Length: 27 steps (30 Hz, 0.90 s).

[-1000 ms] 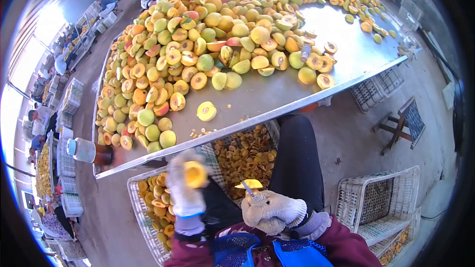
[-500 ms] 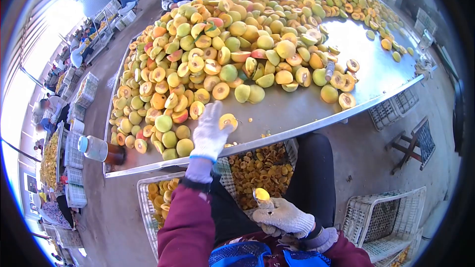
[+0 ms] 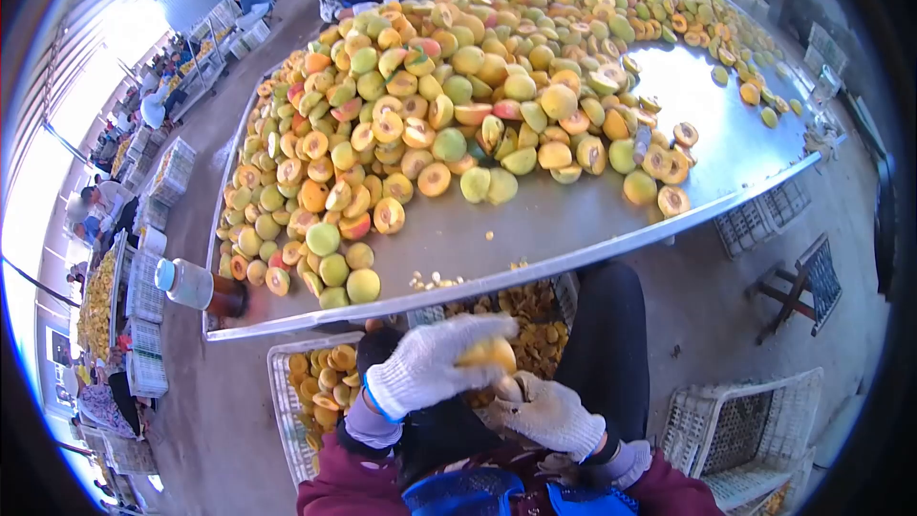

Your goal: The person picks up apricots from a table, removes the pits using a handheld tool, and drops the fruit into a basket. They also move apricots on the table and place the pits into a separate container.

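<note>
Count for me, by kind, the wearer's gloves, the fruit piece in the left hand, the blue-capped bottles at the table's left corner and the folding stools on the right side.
Gloves: 2
Fruit piece in left hand: 1
Blue-capped bottle: 1
Folding stool: 1
Total: 5

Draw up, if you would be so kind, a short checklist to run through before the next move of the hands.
1. Left hand grips a fruit: ok.
2. Right hand grips firmly: cannot tell; what it holds does not show clearly.
3. Fruit's pit is out: cannot tell; its inner side is unclear.
4. More fruit is at hand: ok; a heap lies on the table.
5. Jar is clear of both hands: ok; it sits near the table's left corner.
</note>
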{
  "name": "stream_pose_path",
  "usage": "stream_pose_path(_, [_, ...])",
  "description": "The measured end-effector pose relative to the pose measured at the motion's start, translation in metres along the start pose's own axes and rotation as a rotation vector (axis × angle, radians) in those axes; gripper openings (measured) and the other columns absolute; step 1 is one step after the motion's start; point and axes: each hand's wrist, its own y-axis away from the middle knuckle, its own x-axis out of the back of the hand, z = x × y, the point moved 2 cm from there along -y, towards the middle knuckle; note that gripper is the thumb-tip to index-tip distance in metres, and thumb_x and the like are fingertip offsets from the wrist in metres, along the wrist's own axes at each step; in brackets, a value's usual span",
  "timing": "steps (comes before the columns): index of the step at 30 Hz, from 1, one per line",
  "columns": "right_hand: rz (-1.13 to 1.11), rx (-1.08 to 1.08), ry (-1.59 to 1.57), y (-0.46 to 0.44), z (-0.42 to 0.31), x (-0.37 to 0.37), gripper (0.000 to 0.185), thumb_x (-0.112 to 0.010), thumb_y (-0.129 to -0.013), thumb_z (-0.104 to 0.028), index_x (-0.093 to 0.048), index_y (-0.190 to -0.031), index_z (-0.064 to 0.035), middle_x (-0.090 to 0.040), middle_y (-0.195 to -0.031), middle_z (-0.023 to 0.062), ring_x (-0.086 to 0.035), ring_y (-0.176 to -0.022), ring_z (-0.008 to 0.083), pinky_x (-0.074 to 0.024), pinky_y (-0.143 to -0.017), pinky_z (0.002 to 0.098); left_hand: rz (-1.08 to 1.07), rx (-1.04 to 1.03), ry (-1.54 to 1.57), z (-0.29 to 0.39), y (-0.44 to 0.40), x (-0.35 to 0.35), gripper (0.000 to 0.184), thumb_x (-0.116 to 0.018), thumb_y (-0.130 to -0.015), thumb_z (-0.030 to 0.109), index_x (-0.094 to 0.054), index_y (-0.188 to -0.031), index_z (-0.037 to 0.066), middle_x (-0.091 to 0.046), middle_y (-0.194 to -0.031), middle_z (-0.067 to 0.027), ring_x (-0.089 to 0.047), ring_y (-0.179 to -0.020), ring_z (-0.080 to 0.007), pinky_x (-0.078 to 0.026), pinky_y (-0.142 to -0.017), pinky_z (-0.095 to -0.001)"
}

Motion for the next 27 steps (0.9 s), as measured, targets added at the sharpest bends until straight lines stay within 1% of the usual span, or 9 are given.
stream_pose_path(3, [-0.075, -0.132, -0.075, 0.009, -0.002, 0.0, 0.047, -0.059, -0.084, -0.051, -0.054, -0.11, -0.0118, -0.068, -0.085, 0.0165, -0.067, -0.085, 0.0375, -0.0515, -0.075, 0.0441, 0.472, 0.266, 0.134, -0.025, 0.014, -0.011, 0.047, -0.076, -0.082, 0.011, -0.055, -0.123, 0.003, -0.062, -0.108, -0.0078, -0.06, -0.102, -0.0157, -0.051, -0.088, -0.032])
stream_pose_path(4, [-0.077, -0.14, -0.079, 0.01, -0.002, 0.001, 0.047, -0.059, -0.084, -0.051, -0.054, -0.11, -0.0118, -0.068, -0.085, 0.0165, -0.067, -0.085, 0.0375, -0.0515, -0.075, 0.0441, 0.544, 0.26, 0.605, -0.036, 0.019, -0.022, 0.045, -0.073, -0.084, 0.012, -0.052, -0.123, 0.003, -0.061, -0.101, -0.0066, -0.062, -0.093, -0.0164, -0.053, -0.079, -0.031])
stream_pose_path(7, [-0.087, -0.097, -0.202, 0.015, -0.006, -0.001, 0.048, -0.06, -0.084, -0.051, -0.053, -0.111, -0.012, -0.068, -0.084, 0.0162, -0.067, -0.084, 0.0377, -0.0509, -0.075, 0.045, 0.536, 0.249, 1.042, -0.014, 0.027, -0.032, 0.049, -0.072, -0.084, 0.013, -0.05, -0.127, 0.003, -0.059, -0.101, -0.0063, -0.061, -0.091, -0.0173, -0.053, -0.078, -0.0314])
stream_pose_path(9, [-0.082, -0.076, -0.275, 0.017, -0.006, -0.004, 0.047, -0.061, -0.084, -0.051, -0.053, -0.11, -0.0123, -0.068, -0.082, 0.0162, -0.067, -0.083, 0.0378, -0.0508, -0.074, 0.0455, 0.474, 0.17, 1.067, -0.011, 0.028, -0.04, 0.051, -0.068, -0.089, 0.017, -0.046, -0.133, 0.004, -0.058, -0.111, -0.0084, -0.058, -0.106, -0.0184, -0.051, -0.087, -0.0325])
stream_pose_path(11, [-0.041, -0.051, -0.253, 0.018, -0.004, -0.009, 0.048, -0.062, -0.083, -0.051, -0.053, -0.11, -0.0122, -0.068, -0.082, 0.0163, -0.067, -0.082, 0.038, -0.051, -0.073, 0.046, 0.473, 0.204, 1.324, -0.009, 0.028, -0.049, 0.054, -0.065, -0.091, 0.03, -0.045, -0.134, 0.004, -0.057, -0.12, -0.0118, -0.057, -0.11, -0.0219, -0.05, -0.091, -0.0368])
stream_pose_path(12, [-0.003, -0.022, -0.232, 0.019, -0.004, -0.011, 0.048, -0.062, -0.083, -0.051, -0.053, -0.109, -0.0121, -0.068, -0.081, 0.0164, -0.067, -0.081, 0.0383, -0.0511, -0.072, 0.0465, 0.513, 0.159, 1.252, -0.006, 0.029, -0.056, 0.055, -0.05, -0.097, 0.045, -0.047, -0.133, 0.005, -0.058, -0.123, -0.0102, -0.058, -0.114, -0.0287, -0.052, -0.09, -0.0424])
stream_pose_path(16, [0.112, 0.033, -0.141, 0.021, -0.007, -0.014, 0.047, -0.063, -0.083, -0.051, -0.054, -0.107, -0.0119, -0.067, -0.08, 0.0169, -0.066, -0.078, 0.0389, -0.0516, -0.069, 0.0471, 0.502, 0.152, 1.399, 0.018, 0.028, -0.063, 0.059, -0.051, -0.096, 0.05, -0.046, -0.135, 0.005, -0.054, -0.132, -0.0126, -0.056, -0.116, -0.0319, -0.052, -0.092, -0.0431])
stream_pose_path(23, [0.212, 0.088, -0.096, 0.028, -0.012, -0.014, 0.042, -0.062, -0.085, -0.049, -0.057, -0.104, -0.0113, -0.067, -0.077, 0.0159, -0.066, -0.073, 0.0385, -0.0519, -0.065, 0.0469, 0.58, 0.108, 1.487, 0.025, 0.026, -0.082, 0.058, -0.059, -0.093, 0.044, -0.041, -0.134, 0.007, -0.041, -0.144, -0.0183, -0.051, -0.123, -0.0331, -0.048, -0.099, -0.0471])
stream_pose_path(27, [0.056, 0.123, -0.393, 0.036, -0.017, -0.012, 0.041, -0.062, -0.088, -0.047, -0.059, -0.102, -0.0093, -0.066, -0.073, 0.0128, -0.067, -0.066, 0.0326, -0.0521, -0.062, 0.0423, 0.815, -0.117, 1.163, 0.047, 0.029, -0.084, 0.054, -0.052, -0.098, 0.041, -0.04, -0.133, 0.002, -0.04, -0.144, -0.0165, -0.051, -0.124, -0.0306, -0.048, -0.099, -0.045])
